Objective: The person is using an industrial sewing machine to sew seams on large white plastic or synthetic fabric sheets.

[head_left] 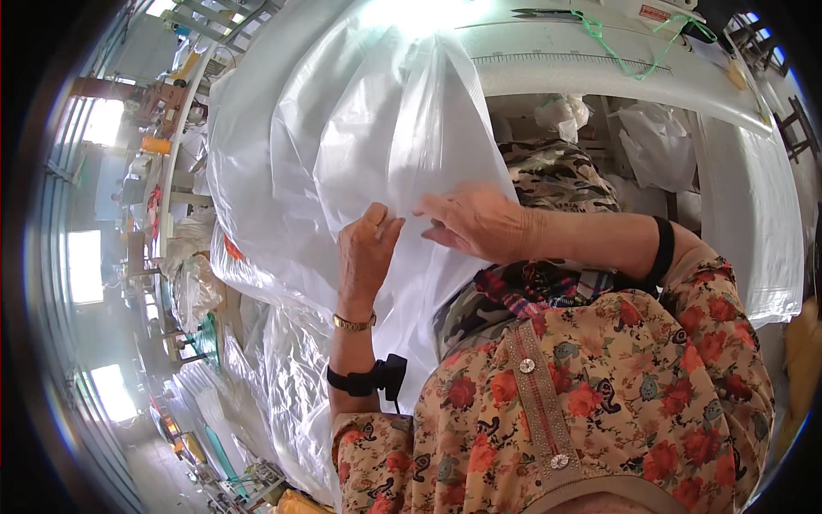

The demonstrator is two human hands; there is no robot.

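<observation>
A large sheet of thin, translucent white plastic (360,128) falls in long folds from the bright work surface down over my lap. My left hand (366,253) is over it, with its fingers curled in and the thumb close to the forefinger. Whatever lies between those fingertips is too small to make out. To its right, my right hand (479,224) reaches across above the same sheet. Its fingers point left, slightly blurred, with a gap between thumb and forefinger. A small space separates the two hands.
The white machine table (548,77) has a ruler strip along it. Dark-handled snips (544,13) and a green cord (634,68) lie on top. White plastic bags (658,146) hang below. Crumpled clear plastic (295,360) is at left, and stacked white sheeting (753,214) at right.
</observation>
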